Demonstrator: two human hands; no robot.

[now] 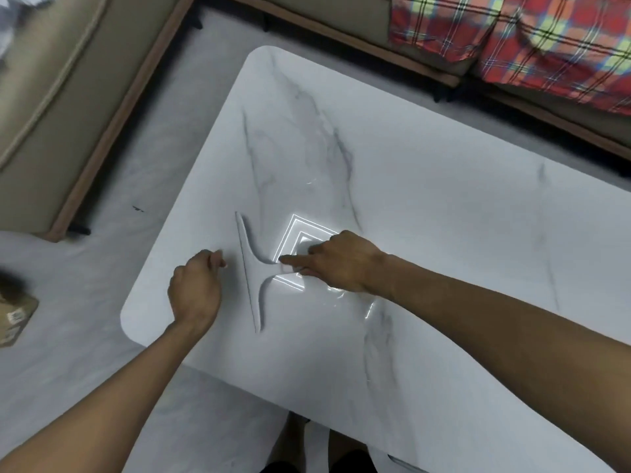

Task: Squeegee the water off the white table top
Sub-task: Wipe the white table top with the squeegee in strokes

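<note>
1. My right hand point(336, 261) is on the handle of the white squeegee point(251, 268): the fingers point(316, 249) are curled round the handle and my forefinger lies straight along it, pointing at the blade.
2. The squeegee lies flat on the white marble-patterned bench point(444, 199), in its near left part. Its long blade runs from far to near and the handle leads off to the right, under my right hand.
3. My left hand point(196, 288) is just to the left of the blade, not touching it. Its fingers are loosely curled in and hold nothing (whether the hand rests on the bench or hangs just above it, I cannot tell).
4. A thin sheet of water point(345, 297) glints on the bench under and beside my right hand, with a square reflection of a ceiling light point(300, 233) lying across the handle.
5. Off the bench, a beige sofa point(51, 114) stands to the far left on the pale floor point(85, 268), plaid cushions point(546, 46) lie on the seat at the far right, and a cardboard box point(13, 312) shows at the left edge.
</note>
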